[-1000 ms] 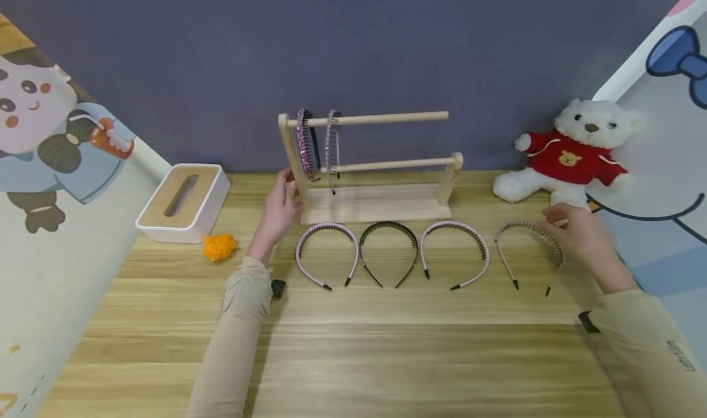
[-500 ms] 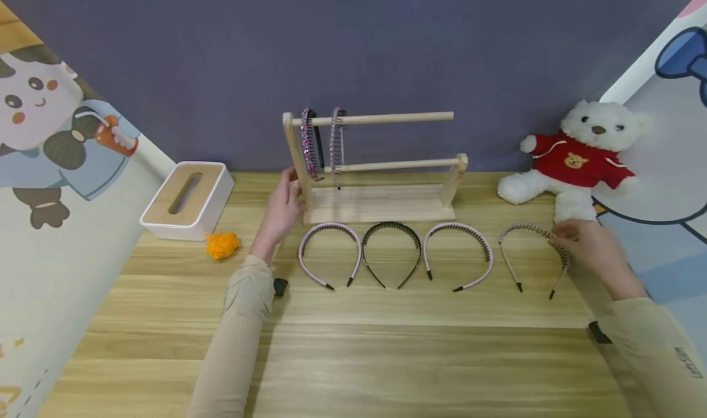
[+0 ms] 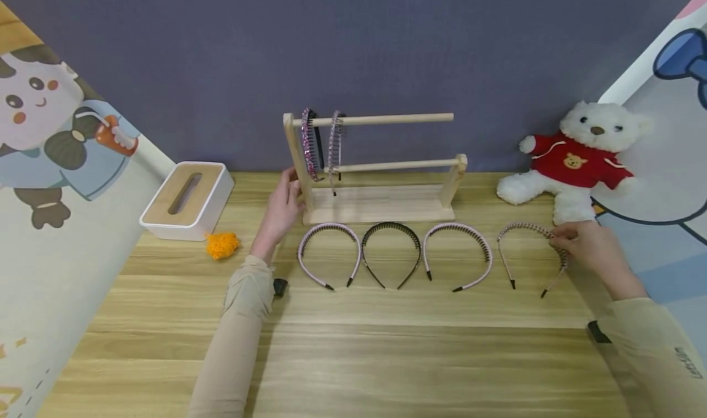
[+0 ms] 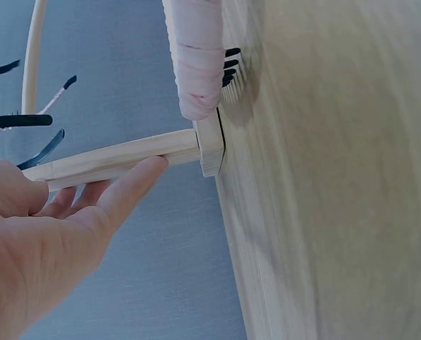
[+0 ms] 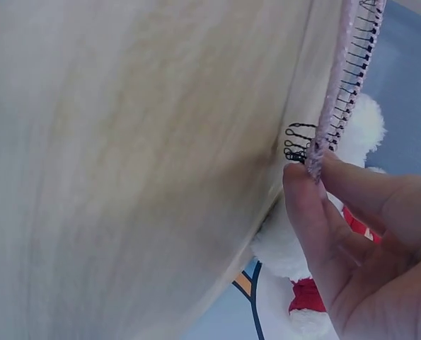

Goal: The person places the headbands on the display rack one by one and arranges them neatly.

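Note:
In the head view, my right hand (image 3: pixel 593 252) pinches the rightmost headband (image 3: pixel 527 226), a pale pinkish one with dark comb teeth. The right wrist view shows that headband (image 5: pixel 330 106) between my thumb and fingers. My left hand (image 3: pixel 283 208) holds the left upright of the wooden headband rack (image 3: pixel 378 203); its fingers lie along the upright in the left wrist view. On the rack hang a sparkly pink headband (image 3: pixel 305 145) and a paler beaded headband (image 3: pixel 334 143). A pink headband (image 3: pixel 301 249), a black headband (image 3: pixel 391 225) and another pink headband (image 3: pixel 486 252) lie in front of it.
A white tissue box (image 3: pixel 207 212) with a wooden lid stands at the left. Beside it lies an orange yarn-like clump (image 3: pixel 222 245). A white teddy bear (image 3: pixel 593 129) in a red sweater sits at the back right. A dark wall (image 3: pixel 375 50) rises behind the table.
My right hand has come down and left onto the rightmost headband and taken hold of it. Its tips have shifted slightly left. The left hand stays on the rack.

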`<state>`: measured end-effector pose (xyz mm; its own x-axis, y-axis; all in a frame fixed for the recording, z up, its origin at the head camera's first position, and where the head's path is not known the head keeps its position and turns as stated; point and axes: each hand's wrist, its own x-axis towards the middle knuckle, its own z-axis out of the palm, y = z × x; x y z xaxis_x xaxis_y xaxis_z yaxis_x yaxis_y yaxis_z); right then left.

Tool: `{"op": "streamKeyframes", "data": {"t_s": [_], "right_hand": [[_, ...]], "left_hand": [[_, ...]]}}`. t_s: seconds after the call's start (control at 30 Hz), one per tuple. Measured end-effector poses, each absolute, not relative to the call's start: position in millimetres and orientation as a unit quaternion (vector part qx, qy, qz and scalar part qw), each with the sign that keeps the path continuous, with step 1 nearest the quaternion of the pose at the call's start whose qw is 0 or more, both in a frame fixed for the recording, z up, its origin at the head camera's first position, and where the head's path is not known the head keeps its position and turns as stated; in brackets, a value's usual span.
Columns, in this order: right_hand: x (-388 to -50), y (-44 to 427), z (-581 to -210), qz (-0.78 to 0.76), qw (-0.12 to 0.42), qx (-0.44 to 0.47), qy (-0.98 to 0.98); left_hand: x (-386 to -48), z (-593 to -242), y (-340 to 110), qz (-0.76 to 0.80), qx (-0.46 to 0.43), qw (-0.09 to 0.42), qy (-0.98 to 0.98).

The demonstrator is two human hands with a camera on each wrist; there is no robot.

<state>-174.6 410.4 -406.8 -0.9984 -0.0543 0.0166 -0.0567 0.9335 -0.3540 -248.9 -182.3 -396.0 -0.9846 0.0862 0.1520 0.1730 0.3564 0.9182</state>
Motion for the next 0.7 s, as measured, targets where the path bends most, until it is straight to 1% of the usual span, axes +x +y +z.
{"op": "streamKeyframes", "data": {"t_s": [0.43,0.7], "right_hand": [[-170.6,409.6,-396.7,0.21,-0.009,0.017,-0.978],[-168.0,404.2,-389.3,0.22,0.015,0.045,-0.974]], "left_hand": [[-248.6,-395.3,-182.5,-0.566,-0.078,0.03,-0.82],[-247.5,-393.7,-182.4,-0.56,-0.08,0.03,-0.824]]}}
